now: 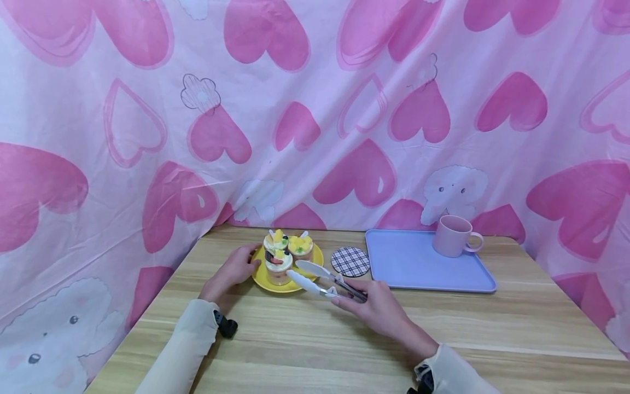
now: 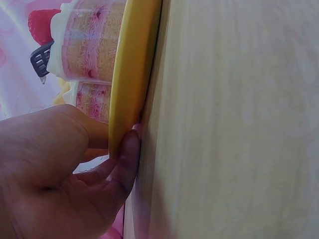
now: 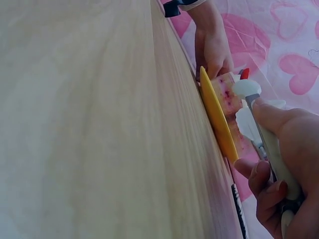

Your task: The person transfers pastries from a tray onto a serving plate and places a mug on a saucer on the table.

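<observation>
Rim of yellow plate (image 1: pixel 261 278) was pinched by left hand (image 1: pixel 237 269) at the plate's 9 to 10 o'clock (12 taken as farthest from the person), thumb side above, a finger beneath. Plate was borne by the wooden table (image 1: pixel 295 345).

Three cup cakes were grouped on the plate: front cake (image 1: pixel 279 269) nearest the person, strawberry-topped; back-left cake (image 1: pixel 275 241) at its 12 o'clock; back-right cake (image 1: pixel 301 249) at its 1 to 2 o'clock, topped with yellow fruit. Pink and pale layers were seen through clear cup walls.

White-tipped tongs (image 1: pixel 317 270) were gripped by right hand (image 1: pixel 376 306), fingers curled round the handles. Tong arms were spread, tips pointed to 10 o'clock, just beside the front cake's 3 to 4 o'clock side. Whether cake was touched could not be told.

Checked coaster (image 1: pixel 350 261) was noted at the plate's 3 o'clock; beyond it, blue tray (image 1: pixel 403 268). Pink mug (image 1: pixel 450 238) was stood upright at the tray's 1 o'clock, handle turned to 3. Table was backed by heart-printed cloth (image 1: pixel 295 126).
</observation>
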`<state>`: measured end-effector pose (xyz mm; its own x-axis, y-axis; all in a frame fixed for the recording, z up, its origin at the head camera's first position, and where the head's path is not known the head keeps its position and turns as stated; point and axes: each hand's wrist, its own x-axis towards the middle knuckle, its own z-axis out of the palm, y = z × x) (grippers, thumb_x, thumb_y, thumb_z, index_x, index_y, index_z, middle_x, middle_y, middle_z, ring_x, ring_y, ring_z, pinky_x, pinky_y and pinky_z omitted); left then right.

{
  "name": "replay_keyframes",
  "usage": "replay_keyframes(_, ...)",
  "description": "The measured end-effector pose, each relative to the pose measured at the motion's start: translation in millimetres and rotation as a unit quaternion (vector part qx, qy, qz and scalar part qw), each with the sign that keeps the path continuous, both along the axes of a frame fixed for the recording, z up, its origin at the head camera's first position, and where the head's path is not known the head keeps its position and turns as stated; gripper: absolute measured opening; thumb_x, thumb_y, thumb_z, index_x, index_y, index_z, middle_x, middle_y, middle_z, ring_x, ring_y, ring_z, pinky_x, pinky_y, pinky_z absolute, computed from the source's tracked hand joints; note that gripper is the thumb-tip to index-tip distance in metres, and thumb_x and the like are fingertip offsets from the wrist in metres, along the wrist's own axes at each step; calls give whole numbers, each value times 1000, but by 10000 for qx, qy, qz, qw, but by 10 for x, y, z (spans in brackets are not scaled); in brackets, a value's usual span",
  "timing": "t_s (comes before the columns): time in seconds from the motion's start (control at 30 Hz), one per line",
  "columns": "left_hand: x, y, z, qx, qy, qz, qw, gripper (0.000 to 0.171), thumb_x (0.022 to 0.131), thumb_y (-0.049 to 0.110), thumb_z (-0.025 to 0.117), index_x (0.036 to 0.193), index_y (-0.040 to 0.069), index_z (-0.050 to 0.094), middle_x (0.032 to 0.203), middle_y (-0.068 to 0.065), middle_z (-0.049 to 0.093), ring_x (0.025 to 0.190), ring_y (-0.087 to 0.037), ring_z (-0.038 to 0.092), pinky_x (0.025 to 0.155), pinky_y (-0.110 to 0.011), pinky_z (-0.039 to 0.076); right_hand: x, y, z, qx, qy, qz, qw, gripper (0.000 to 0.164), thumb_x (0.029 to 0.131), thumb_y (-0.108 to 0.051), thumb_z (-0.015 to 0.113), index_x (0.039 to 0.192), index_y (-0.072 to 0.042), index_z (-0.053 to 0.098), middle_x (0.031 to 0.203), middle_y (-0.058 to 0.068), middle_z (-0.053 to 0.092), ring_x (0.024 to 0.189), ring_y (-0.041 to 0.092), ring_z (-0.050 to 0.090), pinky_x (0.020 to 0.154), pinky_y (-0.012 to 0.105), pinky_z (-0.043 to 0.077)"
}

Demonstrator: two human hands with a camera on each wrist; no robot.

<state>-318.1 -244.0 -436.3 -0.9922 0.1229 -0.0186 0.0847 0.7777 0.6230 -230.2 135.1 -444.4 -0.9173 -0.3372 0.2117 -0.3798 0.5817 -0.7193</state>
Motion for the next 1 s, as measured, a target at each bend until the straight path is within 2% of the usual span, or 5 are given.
replay_keyframes(0.23, 6, 3, 0, -1, -24, 12, 10000, 59, 108, 6, 58, 164, 1, 42, 160, -27, 53, 141, -42, 57, 119, -59, 50, -14, 18, 26, -108, 59, -152, 9998, 77, 88, -62, 83, 145, -11, 70, 88, -13, 72, 58, 3, 48, 48, 19, 39)
replay_keyframes(0.47, 1, 10, 5, -1, -34, 22, 10000, 58, 108, 6, 59, 164, 1, 42, 159, -28, 53, 136, -41, 60, 115, -56, 54, -19, 38, 39, -156, 72, -380, 9991, 89, 83, -65, 86, 151, -13, 63, 93, -15, 73, 62, 6, 47, 53, 23, 42)
replay_keyframes(0.83, 14, 13, 12, -3, -24, 20, 10000, 58, 109, 6, 58, 164, 1, 42, 158, -28, 54, 136, -41, 59, 116, -57, 54, -42, 115, 42, -375, 82, -459, 9982, 85, 79, -66, 89, 148, -23, 64, 92, -12, 73, 64, 12, 48, 51, 23, 39)
replay_keyframes(1.0, 18, 11, 9, -10, -1, -1, 10000, 58, 109, 6, 58, 164, 1, 42, 158, -28, 54, 138, -42, 59, 116, -58, 53, -69, 205, 20, -157, 295, -395, 9987, 76, 80, -64, 89, 138, -20, 68, 89, -2, 69, 71, 14, 52, 58, 23, 43)
